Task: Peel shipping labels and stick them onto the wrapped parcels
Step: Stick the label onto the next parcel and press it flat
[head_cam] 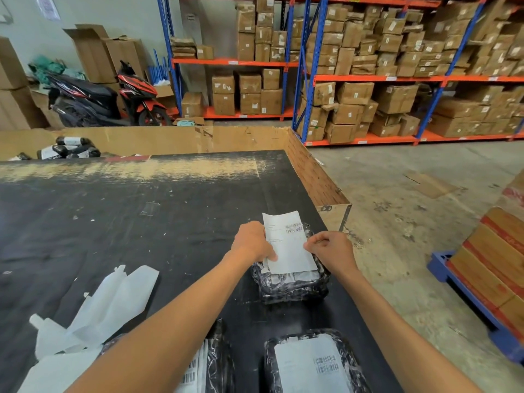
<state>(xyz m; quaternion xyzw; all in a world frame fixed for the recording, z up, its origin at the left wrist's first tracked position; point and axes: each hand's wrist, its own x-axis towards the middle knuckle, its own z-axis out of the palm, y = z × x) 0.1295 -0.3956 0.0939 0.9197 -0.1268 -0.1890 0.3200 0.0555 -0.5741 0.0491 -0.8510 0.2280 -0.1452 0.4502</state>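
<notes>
Pinched a shipping label (289, 242) at both side edges: left hand (253, 241) on the 9 o'clock edge, right hand (332, 245) on the 3 o'clock edge, fingers curled round the paper. Held it over a black wrapped parcel (292, 287) on the black table (113, 217). At 6 o'clock lay a labelled parcel (312, 364); at 8 o'clock, peeled backing sheets (107, 304).

A black table (113, 222), its top scuffed pale toward the far edge, carries three black-wrapped parcels: one (292, 287) near the right edge, and two at the near edge, one (312, 361) bearing a label and another (209, 361) beside it on the left. White backing sheets (107, 304) lie loose at the near left, and a clear scrap (149, 208) lies mid-table.
</notes>
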